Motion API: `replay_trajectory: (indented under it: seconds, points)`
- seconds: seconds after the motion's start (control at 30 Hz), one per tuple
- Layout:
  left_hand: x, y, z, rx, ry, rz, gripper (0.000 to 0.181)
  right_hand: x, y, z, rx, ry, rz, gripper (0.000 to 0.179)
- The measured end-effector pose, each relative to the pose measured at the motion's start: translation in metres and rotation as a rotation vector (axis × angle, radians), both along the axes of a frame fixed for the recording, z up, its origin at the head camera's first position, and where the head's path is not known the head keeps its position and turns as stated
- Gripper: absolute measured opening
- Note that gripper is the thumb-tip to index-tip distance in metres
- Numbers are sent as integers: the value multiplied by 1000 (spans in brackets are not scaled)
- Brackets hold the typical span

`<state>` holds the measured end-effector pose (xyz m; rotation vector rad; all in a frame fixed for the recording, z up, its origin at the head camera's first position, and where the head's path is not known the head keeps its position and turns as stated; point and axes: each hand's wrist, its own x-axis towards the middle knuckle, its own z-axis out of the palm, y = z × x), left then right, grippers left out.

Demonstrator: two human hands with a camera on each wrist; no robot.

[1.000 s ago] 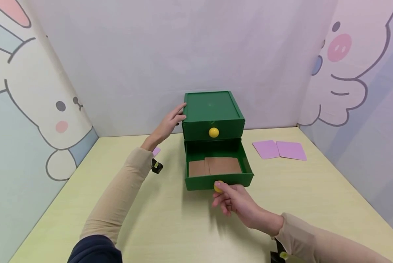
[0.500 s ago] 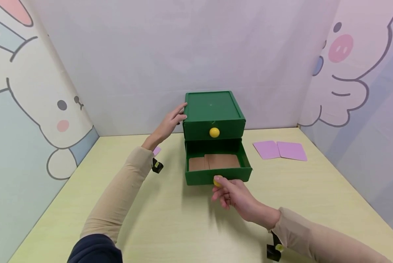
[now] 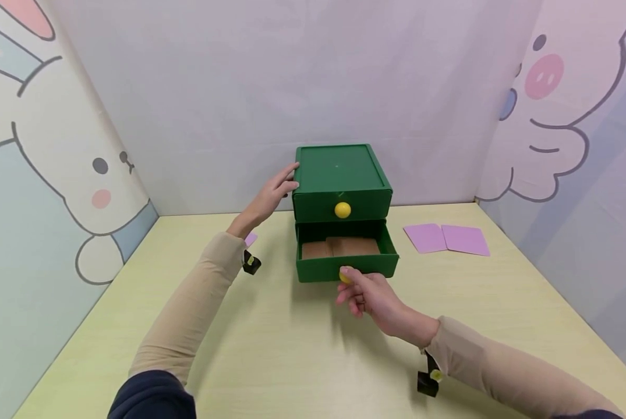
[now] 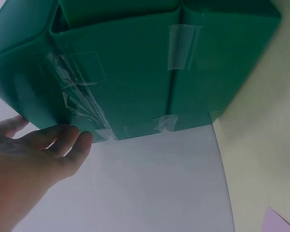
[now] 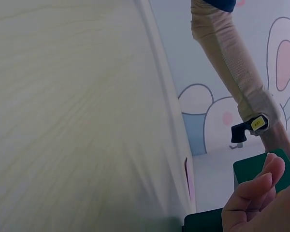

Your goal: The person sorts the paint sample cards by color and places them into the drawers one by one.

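Note:
A green drawer cabinet [image 3: 339, 169] stands at the back middle of the table, its upper drawer closed. The lower drawer [image 3: 313, 271] is pulled partway out, and brown cards [image 3: 354, 246] lie inside it. My right hand [image 3: 381, 302] pinches the yellow knob [image 3: 345, 276] of that lower drawer between thumb and finger. Against the cabinet's left side rests my left hand [image 3: 268, 198], its fingers extended near the top edge. In the left wrist view, the left hand [image 4: 38, 159] touches the cabinet's taped side [image 4: 121, 77].
Two pink cards [image 3: 446, 238] lie on the table to the right of the cabinet. Part of another pink card [image 3: 250, 239] shows beside the left wrist. A pale curtain wall [image 3: 213, 105] stands behind, with printed side walls left and right.
The lower drawer has slid inward, away from me, with my right hand moving along on its knob. Less of the brown cards shows. My left hand has stayed against the cabinet.

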<state>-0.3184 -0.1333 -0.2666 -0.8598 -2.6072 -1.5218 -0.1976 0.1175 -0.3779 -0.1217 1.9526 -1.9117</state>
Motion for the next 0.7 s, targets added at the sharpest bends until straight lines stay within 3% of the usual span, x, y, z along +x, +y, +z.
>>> replay_trajectory:
  seconds: [0.7]
  points:
    - [2, 0, 3, -15, -9, 14, 58, -40, -7, 3, -23, -29, -45, 58]
